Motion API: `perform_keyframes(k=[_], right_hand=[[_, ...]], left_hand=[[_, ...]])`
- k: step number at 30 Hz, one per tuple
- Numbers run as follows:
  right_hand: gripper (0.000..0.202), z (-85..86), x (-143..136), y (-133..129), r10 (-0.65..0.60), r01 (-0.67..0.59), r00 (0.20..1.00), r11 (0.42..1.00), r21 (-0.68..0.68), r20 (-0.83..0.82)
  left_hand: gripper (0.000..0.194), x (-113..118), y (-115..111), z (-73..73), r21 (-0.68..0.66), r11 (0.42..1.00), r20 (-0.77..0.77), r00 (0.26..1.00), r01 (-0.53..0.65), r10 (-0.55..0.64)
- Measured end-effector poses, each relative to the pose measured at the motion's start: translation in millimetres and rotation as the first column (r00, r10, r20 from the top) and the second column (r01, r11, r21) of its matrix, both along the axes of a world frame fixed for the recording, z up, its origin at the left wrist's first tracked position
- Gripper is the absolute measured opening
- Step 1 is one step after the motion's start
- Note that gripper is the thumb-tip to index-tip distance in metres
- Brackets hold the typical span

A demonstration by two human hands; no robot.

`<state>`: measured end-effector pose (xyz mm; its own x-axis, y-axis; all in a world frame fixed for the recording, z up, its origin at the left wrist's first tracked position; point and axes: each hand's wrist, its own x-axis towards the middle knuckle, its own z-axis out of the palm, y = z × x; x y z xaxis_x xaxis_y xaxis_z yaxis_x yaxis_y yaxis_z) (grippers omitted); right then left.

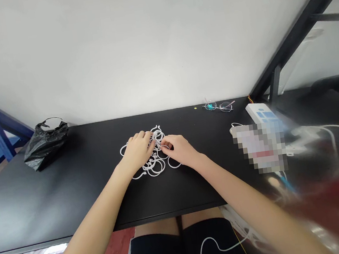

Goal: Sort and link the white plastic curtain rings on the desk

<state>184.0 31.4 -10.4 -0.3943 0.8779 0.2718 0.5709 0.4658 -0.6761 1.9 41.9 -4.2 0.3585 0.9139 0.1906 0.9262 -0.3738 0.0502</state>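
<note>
A loose pile of white plastic rings [156, 168], which look like curtain rings with small clasps, lies on the black table. My left hand [140, 146] rests palm down over the left side of the pile, fingers outstretched and covering several rings. At the right side of the pile, my right hand [177, 147] has its thumb and fingers pinched together on a white ring [163, 157]. Another ring [174, 166] lies partly hidden under that hand.
A black plastic bag [47, 144] stands at the left. Eyeglasses [218, 106] lie at the back, near the wall. To the right are a white and blue box [263, 112], a blurred-out item [260, 148] and cables. The black tabletop [97, 145] ends just before my lap.
</note>
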Motion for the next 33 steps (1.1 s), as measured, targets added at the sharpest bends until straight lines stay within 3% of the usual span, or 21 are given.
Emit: perform_keyframes(k=[19, 33], right_hand=[[0.009, -3.9, 1.2, 1.9, 0.027, -0.027, 0.999, 0.999, 0.026, -0.026], [0.009, -6.0, 1.3, 3.0, 0.031, -0.030, 0.999, 0.999, 0.032, -0.034]], left_hand=[[0.024, 1.2, -1.0, 2.8, -0.006, 1.000, 0.010, 1.000, 0.004, -0.004], [0.020, 3.2, -3.8, 8.0, 0.072, 0.997, 0.012, 1.000, -0.008, 0.007]])
